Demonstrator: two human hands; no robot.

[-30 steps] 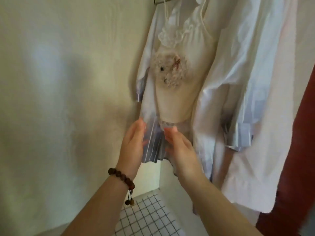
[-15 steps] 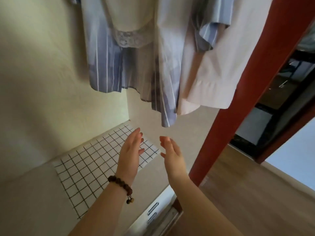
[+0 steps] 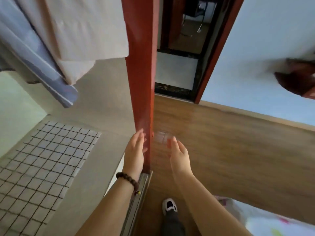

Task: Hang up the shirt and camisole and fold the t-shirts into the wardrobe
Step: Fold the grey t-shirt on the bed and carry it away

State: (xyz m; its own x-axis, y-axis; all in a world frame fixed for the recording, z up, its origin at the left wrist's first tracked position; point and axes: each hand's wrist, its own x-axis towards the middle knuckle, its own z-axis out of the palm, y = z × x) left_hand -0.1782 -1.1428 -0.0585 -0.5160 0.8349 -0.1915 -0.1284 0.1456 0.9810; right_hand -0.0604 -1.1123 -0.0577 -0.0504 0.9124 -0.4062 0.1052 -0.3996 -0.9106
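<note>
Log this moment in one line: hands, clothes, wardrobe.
left hand: open, empty | right hand: open, empty | striped shirt: hanging in wardrobe | contact: neither hand touches the shirt

Red upright [image 3: 141,82], wood-grain floor [image 3: 230,150], dark-framed doorway [image 3: 180,48].
The upright runs down to a metal track [image 3: 136,210]. Right of it, the floor reaches a pale blue wall [image 3: 264,40] beside the doorway. A black-and-white shoe [image 3: 169,206] stands on the floor; a grid-patterned sheet [image 3: 42,167] lies left of the upright.
</note>
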